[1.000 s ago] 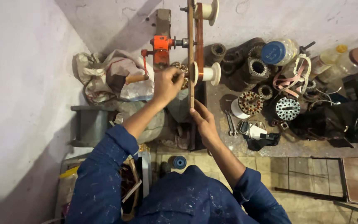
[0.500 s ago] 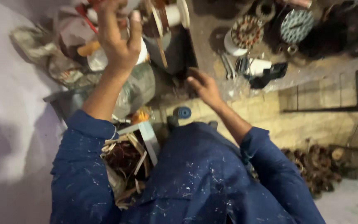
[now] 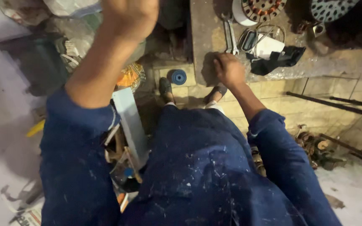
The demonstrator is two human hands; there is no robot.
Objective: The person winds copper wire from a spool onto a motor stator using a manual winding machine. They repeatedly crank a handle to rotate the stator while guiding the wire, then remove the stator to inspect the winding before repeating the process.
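The right hand rests knuckles-up on the near edge of the grey surface, fingers curled under; whether its grip has anything in it cannot be told, since the palm side is hidden. At about 12 o'clock from it, just beside the knuckles, lies a steel wrench, its upper end running toward the top edge. At 1 o'clock sit a white box-like part and a crumpled black piece, too dark to make out clearly. Further out at 1 o'clock a round motor stator with copper windings is cut off by the top edge, as is a perforated round cover at 2 o'clock.

The left hand is raised close to the camera at the top; its fingers run out of the picture, so its grip cannot be read.

At 9 o'clock from the right hand a small blue disc lies on the tiled floor, with two sandalled feet beside it. Below the left sleeve a pale board leans over a cluttered box whose contents are largely hidden.
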